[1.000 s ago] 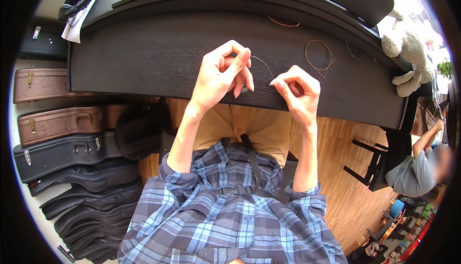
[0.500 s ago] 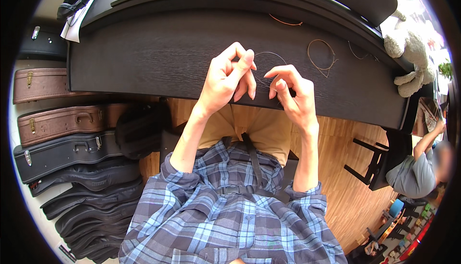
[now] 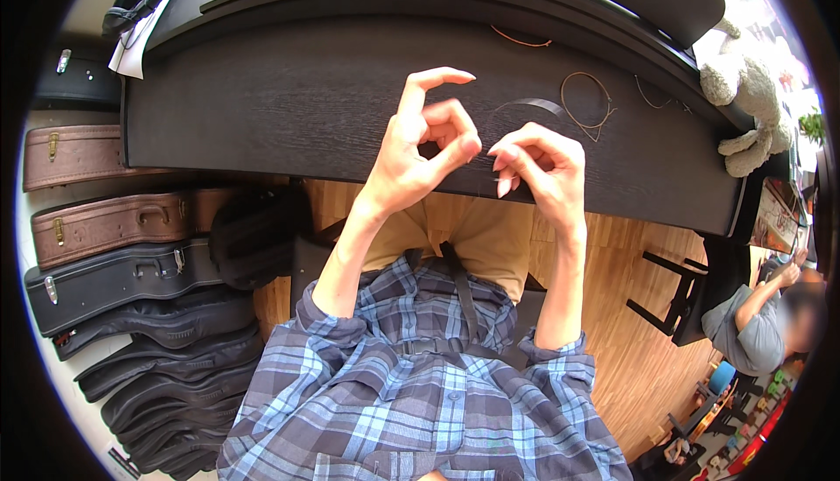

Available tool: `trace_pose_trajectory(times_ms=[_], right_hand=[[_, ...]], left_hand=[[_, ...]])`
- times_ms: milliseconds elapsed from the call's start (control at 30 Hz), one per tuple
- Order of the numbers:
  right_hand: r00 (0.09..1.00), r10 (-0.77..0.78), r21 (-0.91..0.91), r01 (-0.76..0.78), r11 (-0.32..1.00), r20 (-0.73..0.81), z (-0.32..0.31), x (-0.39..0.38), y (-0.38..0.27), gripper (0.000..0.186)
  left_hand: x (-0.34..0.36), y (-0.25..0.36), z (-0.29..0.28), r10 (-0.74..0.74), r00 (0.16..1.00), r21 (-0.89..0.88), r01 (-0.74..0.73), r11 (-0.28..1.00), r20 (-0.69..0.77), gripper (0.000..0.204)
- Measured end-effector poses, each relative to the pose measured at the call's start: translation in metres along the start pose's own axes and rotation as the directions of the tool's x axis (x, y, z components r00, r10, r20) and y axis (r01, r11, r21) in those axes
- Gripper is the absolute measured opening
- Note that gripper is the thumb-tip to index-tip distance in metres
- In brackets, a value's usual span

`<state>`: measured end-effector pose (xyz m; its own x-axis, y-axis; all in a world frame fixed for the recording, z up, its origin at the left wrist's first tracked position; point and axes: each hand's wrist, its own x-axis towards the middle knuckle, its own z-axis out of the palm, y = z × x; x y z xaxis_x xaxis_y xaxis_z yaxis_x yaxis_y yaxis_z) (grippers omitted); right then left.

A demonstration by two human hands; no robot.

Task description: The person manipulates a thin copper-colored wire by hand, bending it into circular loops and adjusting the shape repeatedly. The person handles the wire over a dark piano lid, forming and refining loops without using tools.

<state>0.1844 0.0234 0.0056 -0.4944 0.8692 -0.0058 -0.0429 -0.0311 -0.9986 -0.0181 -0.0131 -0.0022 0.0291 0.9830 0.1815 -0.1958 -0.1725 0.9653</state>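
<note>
A dark worktop (image 3: 262, 105) runs across in front of me, wood floor (image 3: 612, 341) beneath it; instrument cases (image 3: 114, 236) are stacked along my left, and a plush toy (image 3: 744, 96) sits at the worktop's far right end. My left hand (image 3: 420, 144) is raised over the worktop's near edge, thumb and a bent finger pinched into a ring, forefinger pointing up; my right hand (image 3: 538, 161) is just beside it, fingers curled in close, tips pinched; between the two pinches I hold a thin wire (image 3: 486, 162), so fine I can barely trace it; a dark loop of it (image 3: 529, 105) arcs just above my right hand. A coiled string (image 3: 584, 105) lies on the worktop beyond that hand, well apart from it; an orange strand (image 3: 521, 41) lies further back. Another person (image 3: 752, 323) sits low at my right.
</note>
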Motion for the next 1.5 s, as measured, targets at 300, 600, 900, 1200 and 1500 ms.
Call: trace_pose_trajectory(times_ms=[300, 600, 900, 1200, 1500], right_hand=[[0.991, -0.093, 0.059, 0.099, 0.993, -0.097, -0.004, 0.0, 0.008, 0.008], [0.984, -0.038, 0.118, 0.058, 0.991, -0.172, 0.0, -0.001, -0.004, 0.027], [0.98, -0.114, -0.021, 0.112, 0.993, -0.162, -0.001, -0.001, 0.002, 0.024], [0.98, -0.128, -0.066, 0.119, 0.991, -0.153, 0.0, -0.001, 0.004, 0.026], [0.948, -0.215, 0.126, 0.249, 0.96, -0.235, 0.005, 0.004, 0.004, 0.049]], left_hand=[[-0.001, 0.001, 0.009, -0.017, 0.952, 0.612, -0.183, 0.769, 0.307, 0.019], [0.002, 0.005, -0.002, 0.033, 0.886, 0.471, -0.276, 0.838, 0.462, 0.014], [-0.001, -0.001, 0.003, -0.137, 0.963, 0.375, 0.042, 0.926, 0.232, 0.021], [-0.001, 0.002, 0.004, -0.108, 0.984, 0.379, 0.047, 0.924, 0.142, 0.019], [-0.002, -0.005, 0.002, -0.079, 0.997, 0.232, 0.071, 0.97, 0.026, 0.015]])
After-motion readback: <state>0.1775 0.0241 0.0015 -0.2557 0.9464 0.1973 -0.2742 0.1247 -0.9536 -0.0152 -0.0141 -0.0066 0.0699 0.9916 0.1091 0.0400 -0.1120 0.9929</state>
